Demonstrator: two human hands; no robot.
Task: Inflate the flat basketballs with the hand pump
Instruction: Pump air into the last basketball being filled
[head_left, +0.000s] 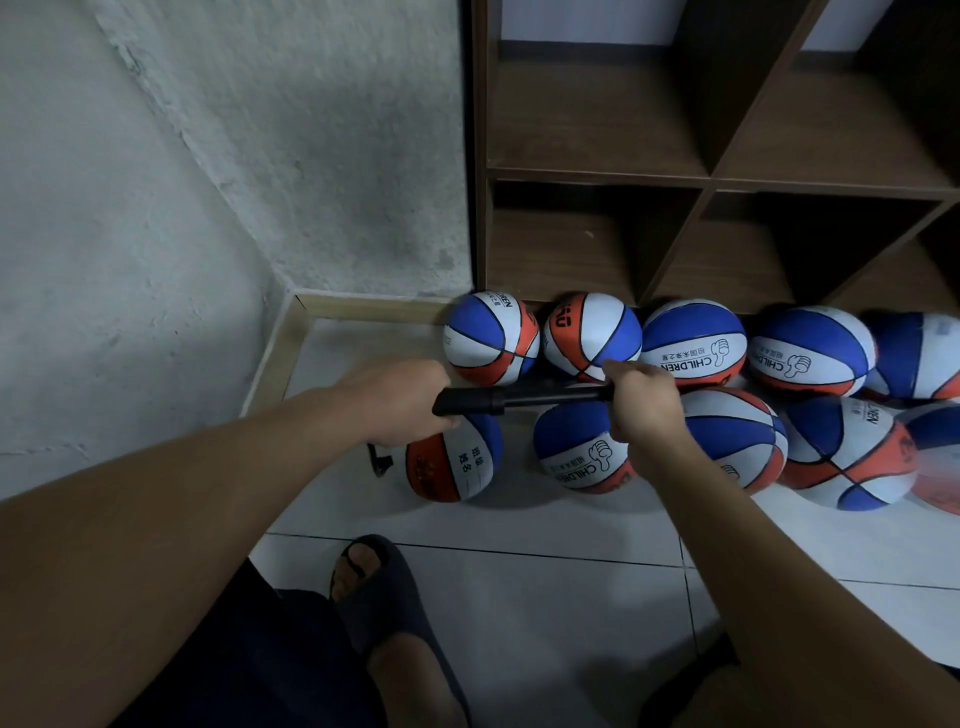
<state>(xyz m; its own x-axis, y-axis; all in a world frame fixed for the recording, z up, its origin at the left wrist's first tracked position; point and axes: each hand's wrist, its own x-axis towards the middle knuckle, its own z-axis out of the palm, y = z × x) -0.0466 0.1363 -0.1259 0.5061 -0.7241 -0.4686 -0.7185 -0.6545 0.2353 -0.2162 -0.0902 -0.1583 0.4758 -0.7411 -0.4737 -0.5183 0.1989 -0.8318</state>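
1. Both hands hold the hand pump level above the basketballs: the left hand wraps the thick black barrel, the right hand clenches the far end of the thin rod, probably the handle.
2. Judging by the drawn-out rod, this split grip lets one hand steady the pump while the other strokes.
3. Below the pump, the basketballs crowd the tiled floor against the wooden shelf.
4. Their pebbled panels are blue, white and orange; several look dented and soft.
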